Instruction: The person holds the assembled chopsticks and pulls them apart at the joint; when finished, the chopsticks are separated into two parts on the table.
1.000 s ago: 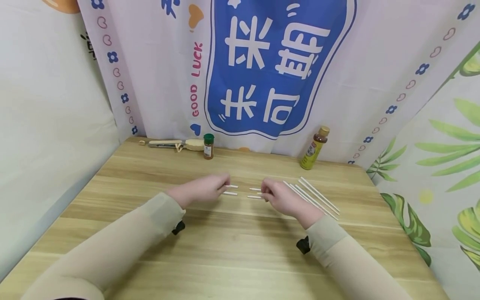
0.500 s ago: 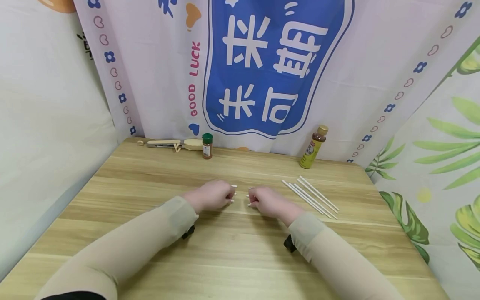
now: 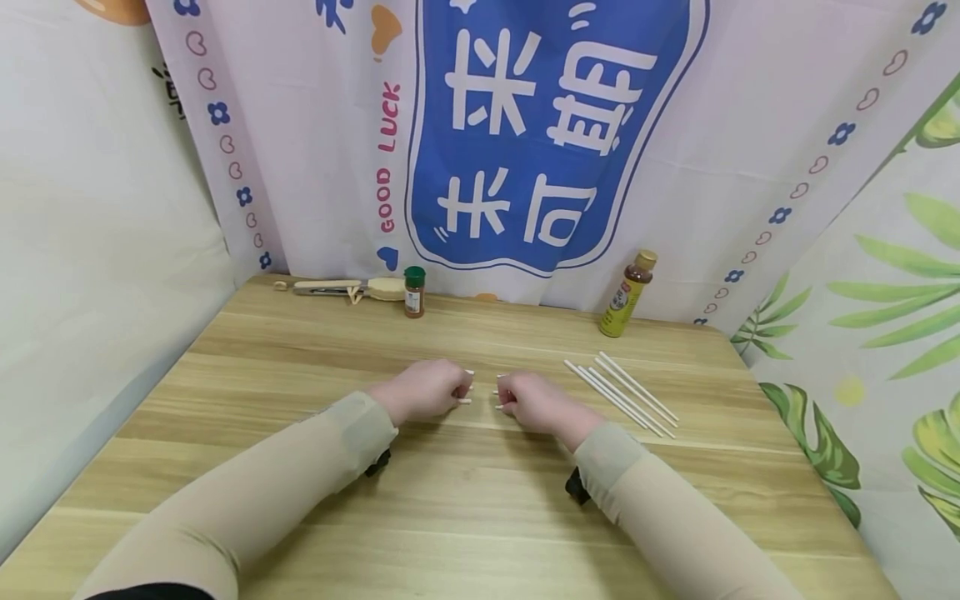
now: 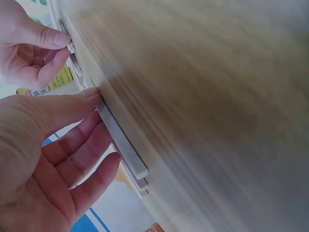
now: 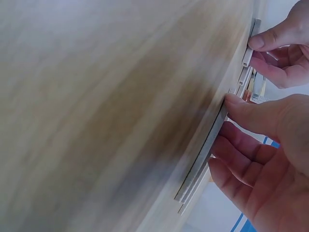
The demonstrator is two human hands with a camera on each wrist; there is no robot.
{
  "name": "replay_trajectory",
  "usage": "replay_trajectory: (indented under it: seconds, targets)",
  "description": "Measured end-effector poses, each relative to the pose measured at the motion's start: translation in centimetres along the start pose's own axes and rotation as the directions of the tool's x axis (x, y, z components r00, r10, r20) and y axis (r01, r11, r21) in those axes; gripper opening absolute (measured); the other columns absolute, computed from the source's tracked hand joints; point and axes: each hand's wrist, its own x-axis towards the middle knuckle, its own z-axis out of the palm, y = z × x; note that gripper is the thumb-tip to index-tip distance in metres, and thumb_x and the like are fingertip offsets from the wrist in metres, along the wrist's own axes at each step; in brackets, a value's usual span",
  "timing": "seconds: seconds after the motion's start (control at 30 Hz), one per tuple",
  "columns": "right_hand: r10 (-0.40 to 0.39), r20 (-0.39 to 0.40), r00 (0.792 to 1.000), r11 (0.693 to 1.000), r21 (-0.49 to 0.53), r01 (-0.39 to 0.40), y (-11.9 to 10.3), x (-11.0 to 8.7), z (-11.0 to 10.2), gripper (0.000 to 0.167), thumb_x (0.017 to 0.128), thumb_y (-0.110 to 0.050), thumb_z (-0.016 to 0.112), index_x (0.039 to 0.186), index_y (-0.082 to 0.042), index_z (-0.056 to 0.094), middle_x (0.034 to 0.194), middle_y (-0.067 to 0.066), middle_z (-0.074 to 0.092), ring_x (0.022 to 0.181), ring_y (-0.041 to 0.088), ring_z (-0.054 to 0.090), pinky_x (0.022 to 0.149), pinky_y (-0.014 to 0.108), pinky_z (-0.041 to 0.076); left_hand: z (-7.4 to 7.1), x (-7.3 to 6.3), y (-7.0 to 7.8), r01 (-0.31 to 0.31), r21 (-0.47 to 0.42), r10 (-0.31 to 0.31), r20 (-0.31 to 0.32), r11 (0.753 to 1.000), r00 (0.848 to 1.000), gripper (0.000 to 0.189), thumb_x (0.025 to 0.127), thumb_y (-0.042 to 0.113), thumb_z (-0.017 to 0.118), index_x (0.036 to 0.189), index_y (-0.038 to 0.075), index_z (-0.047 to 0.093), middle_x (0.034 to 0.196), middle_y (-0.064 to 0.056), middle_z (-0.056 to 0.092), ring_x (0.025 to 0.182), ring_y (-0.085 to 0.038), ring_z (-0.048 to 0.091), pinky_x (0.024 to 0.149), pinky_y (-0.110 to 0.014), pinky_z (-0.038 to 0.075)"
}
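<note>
In the head view my left hand (image 3: 426, 390) and right hand (image 3: 538, 402) face each other low over the table, a small gap between them. The left thumb and fingers pinch a thin white stick (image 4: 123, 141) that lies along the wood. My right hand pinches a similar white stick (image 5: 203, 149). More white sticks lie alongside each one, on the far side. Short white stick ends (image 3: 466, 402) poke out from the left fingers; others (image 3: 498, 407) show by the right hand. The hands hide most of their length in the head view.
Several longer white sticks (image 3: 622, 392) lie slanted on the wooden table (image 3: 465, 508) right of my right hand. At the back stand a yellow-labelled bottle (image 3: 622, 304) and a green-capped shaker (image 3: 415, 293). Beside the shaker lies a long tool with a pale handle (image 3: 386, 289). A printed cloth hangs behind.
Both hands have moved inward, closer together, and slightly toward me. A third stick end shows at each hand, nearest me. Over the last half second the hands have barely moved.
</note>
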Motion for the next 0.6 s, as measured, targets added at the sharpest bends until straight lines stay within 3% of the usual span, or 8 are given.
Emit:
replay_trajectory:
  seconds: [0.23, 0.37, 0.47, 0.6]
  targets:
    - [0.000, -0.011, 1.000, 1.000, 0.025, 0.001, 0.0, 0.0, 0.0, 0.021, 0.087, -0.004, 0.073, 0.077, -0.011, 0.057, 0.071, -0.003, 0.052, 0.069, 0.014, 0.050, 0.064, 0.033, 0.043, -0.3, -0.3, -0.2, 0.019, 0.001, -0.019, 0.028, 1.000, 0.999, 0.018, 0.093, 0.016, 0.070, 0.077, 0.018, 0.063, 0.071, 0.010, 0.057, 0.065, -0.010, 0.053, 0.064, -0.030, 0.046]
    - [0.016, -0.008, 1.000, 0.995, 0.098, -0.015, 0.0, -0.3, -0.4, 0.019, 0.087, -0.001, 0.071, 0.077, -0.010, 0.058, 0.072, -0.003, 0.052, 0.069, 0.014, 0.050, 0.064, 0.033, 0.044, -0.4, -0.5, -0.3, 0.031, -0.012, -0.030, 0.035, 0.999, 0.999, 0.018, 0.091, 0.011, 0.071, 0.077, 0.018, 0.063, 0.072, 0.009, 0.057, 0.066, -0.011, 0.054, 0.064, -0.030, 0.046]
    - [0.064, -0.015, 0.998, 0.984, 0.165, -0.061, 0.5, -0.8, -1.6, 0.014, 0.087, 0.000, 0.068, 0.080, -0.008, 0.059, 0.074, -0.001, 0.054, 0.070, 0.015, 0.051, 0.064, 0.033, 0.045, -0.4, -0.6, -0.3, 0.035, -0.017, -0.035, 0.036, 0.999, 0.999, 0.017, 0.091, 0.010, 0.071, 0.078, 0.017, 0.064, 0.073, 0.009, 0.058, 0.068, -0.011, 0.054, 0.066, -0.031, 0.046]
    - [0.185, -0.059, 0.981, 0.973, 0.151, -0.174, 2.6, -2.2, -4.1, 0.009, 0.087, 0.001, 0.065, 0.084, -0.007, 0.061, 0.078, 0.003, 0.057, 0.072, 0.019, 0.053, 0.066, 0.036, 0.046, -0.3, -0.7, -0.4, 0.040, -0.006, -0.040, 0.031, 0.999, 0.999, 0.016, 0.091, 0.011, 0.072, 0.079, 0.018, 0.064, 0.074, 0.009, 0.058, 0.068, -0.011, 0.054, 0.066, -0.031, 0.047]
